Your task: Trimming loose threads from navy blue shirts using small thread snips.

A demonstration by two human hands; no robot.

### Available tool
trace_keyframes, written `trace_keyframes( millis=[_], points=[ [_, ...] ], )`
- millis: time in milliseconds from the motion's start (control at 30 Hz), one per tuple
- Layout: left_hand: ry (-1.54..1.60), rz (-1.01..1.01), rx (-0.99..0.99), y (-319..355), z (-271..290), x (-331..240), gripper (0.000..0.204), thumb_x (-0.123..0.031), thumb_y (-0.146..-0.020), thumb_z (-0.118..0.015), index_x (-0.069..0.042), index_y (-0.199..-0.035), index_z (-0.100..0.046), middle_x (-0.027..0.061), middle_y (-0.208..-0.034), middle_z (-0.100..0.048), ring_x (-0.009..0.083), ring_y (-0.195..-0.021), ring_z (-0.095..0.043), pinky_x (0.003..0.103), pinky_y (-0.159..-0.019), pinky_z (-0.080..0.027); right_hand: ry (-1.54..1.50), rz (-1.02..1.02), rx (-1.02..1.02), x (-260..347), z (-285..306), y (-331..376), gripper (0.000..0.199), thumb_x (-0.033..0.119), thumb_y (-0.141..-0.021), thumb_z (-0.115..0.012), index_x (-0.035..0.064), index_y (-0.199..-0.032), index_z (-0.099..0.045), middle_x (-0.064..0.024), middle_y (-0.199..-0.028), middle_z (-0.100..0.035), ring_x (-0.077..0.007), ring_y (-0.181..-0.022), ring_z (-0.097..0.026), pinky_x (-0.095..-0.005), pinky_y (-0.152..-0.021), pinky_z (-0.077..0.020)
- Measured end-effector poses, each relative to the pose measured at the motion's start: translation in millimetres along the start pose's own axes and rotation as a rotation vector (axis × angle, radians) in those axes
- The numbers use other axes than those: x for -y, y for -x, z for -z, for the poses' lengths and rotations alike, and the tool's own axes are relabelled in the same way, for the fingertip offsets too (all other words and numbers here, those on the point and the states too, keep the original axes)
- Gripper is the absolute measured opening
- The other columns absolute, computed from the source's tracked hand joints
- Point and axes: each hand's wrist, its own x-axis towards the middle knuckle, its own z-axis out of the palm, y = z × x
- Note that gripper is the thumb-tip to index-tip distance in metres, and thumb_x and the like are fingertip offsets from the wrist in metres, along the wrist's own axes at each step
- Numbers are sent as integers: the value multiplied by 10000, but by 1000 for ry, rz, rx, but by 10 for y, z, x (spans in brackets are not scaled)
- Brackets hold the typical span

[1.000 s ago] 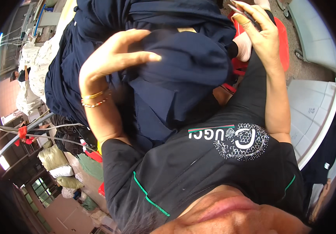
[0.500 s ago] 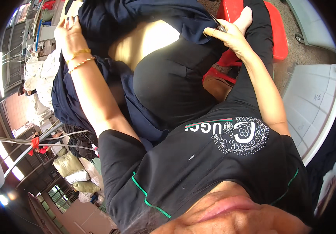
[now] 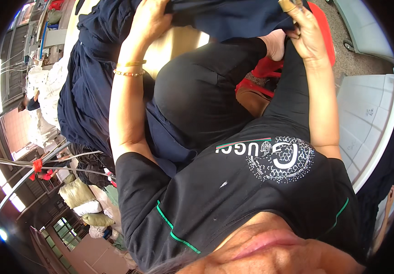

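Note:
A length of navy fabric (image 3: 233, 20) stretches between my two hands at the top of the head view, above my bent knee. My left hand (image 3: 151, 20), with bracelets at the wrist, grips its left part; the fingertips run past the upper edge of the picture. At the fabric's right end my right hand (image 3: 307, 34) is closed, a tan covering on one finger. A small dark bit shows in that palm, too hidden to name. More navy cloth (image 3: 85, 86) lies bunched left of my left forearm.
A pale board (image 3: 171, 45) lies under the fabric. Red plastic stools (image 3: 323, 41) stand beyond my leg. To the right are a white bin (image 3: 366, 118) and a grey wheeled container (image 3: 370, 25). White cloth heaps (image 3: 53, 91) and stuffed sacks (image 3: 78, 194) lie left.
My left hand has moved right and up onto the fabric. The right hand has risen and shifted right, drawing the cloth out; the snips it held no longer show clearly.

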Motion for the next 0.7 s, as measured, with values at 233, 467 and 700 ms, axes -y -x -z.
trace_keyframes(
  millis=[233,467,700],
  points=[
    [-428,129,-129,-136,-58,-661,282,1,-758,-775,-23,-949,-569,113,-933,-564,274,-700,-598,340,-651,-523,-628,-275,92,126,-274,-146,174,252,-979,-633,168,-1109,-554,48,-574,-541,-41,-364,-410,-177,-323,-290],
    [-418,258,74,7,-541,-596,265,-175,-842,-678,-57,-1076,-638,172,-993,-618,377,-885,-632,432,-775,-531,-359,-238,-184,235,-229,-326,206,258,-983,-609,164,-800,-607,47,-535,-507,-66,-364,-386,-194,-328,-278],
    [-294,226,41,-35,-656,-355,157,-123,-859,-641,-14,-972,-644,195,-949,-631,393,-916,-621,451,-803,-510,-335,-206,-104,99,199,-478,150,179,-990,-539,84,-1068,-625,-12,-814,-644,-64,-454,-417,-196,-380,-307]
  ],
)
